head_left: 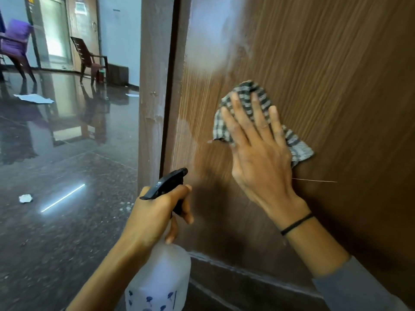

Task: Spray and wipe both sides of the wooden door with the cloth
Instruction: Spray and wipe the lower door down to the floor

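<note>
The brown wooden door point(325, 63) fills the right half of the view, with a pale hazy patch near its upper left. My right hand point(258, 153) lies flat with straight fingers on a grey-and-white checked cloth point(244, 93), pressing it against the door. Lower left of it, my left hand point(159, 212) grips the neck of a white spray bottle point(161, 279) with a black trigger head point(168, 182). The nozzle points up towards the door.
The door frame post point(152, 86) stands left of the door's edge. Beyond lies a glossy dark floor point(67, 164) with papers point(33, 98) and a crumpled scrap point(25, 198). A brown chair point(89, 59) and a purple chair point(15, 46) stand at the far wall.
</note>
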A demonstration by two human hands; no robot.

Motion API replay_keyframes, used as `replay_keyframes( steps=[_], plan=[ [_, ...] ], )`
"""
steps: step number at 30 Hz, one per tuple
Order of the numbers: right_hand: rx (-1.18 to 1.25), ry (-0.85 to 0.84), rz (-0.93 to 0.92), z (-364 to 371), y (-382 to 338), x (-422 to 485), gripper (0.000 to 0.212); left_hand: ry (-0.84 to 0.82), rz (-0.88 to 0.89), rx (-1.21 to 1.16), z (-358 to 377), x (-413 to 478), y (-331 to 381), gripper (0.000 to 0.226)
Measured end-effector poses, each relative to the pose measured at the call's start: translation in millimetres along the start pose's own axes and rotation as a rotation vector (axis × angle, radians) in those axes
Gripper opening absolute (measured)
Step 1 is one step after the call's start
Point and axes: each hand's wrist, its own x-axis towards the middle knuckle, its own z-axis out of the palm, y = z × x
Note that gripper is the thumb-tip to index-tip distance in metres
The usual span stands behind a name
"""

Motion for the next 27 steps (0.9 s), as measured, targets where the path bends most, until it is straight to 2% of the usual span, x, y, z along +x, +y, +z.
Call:
replay_keyframes(
  steps=[4,7,10,14,16,19,21,24,27],
  plan=[
    [-0.021,-0.089,-0.229,35.3,-48.7,8.7,0.065,0.016,0.032,0.019,-8.3,6.1,6.7,0.042],
    [-0.062,-0.180,-0.464,63.4,-79.9,-12.8,0.054,-0.010,-0.003,0.036,-18.8,20.7,3.5,0.040],
    [-0.111,-0.271,-0.626,70.2,-80.5,-46.4,0.054,-0.012,-0.059,0.028,-26.5,25.4,1.1,0.048],
    [-0.122,-0.318,-0.615,61.2,-63.0,-52.7,0.069,-0.006,-0.061,0.028,-31.1,17.0,4.3,0.052],
    [-0.110,-0.313,-0.497,47.9,-56.7,-34.3,0.075,-0.002,-0.050,0.036,-37.1,13.6,5.4,0.050],
    [-0.034,-0.159,-0.230,28.9,-46.7,16.2,0.069,-0.013,-0.038,0.034,-44.0,11.4,6.0,0.049],
    [-0.006,-0.062,-0.141,22.5,-45.1,45.7,0.063,0.002,-0.034,0.030,-46.7,12.9,7.2,0.049],
    [-0.046,-0.032,-0.182,28.8,-50.3,59.1,0.060,-0.028,-0.044,0.010,-49.6,18.9,12.8,0.049],
    [-0.052,-0.069,-0.324,44.6,-56.5,37.3,0.061,-0.013,-0.015,-0.006,-46.1,21.9,17.6,0.047]
  ],
)
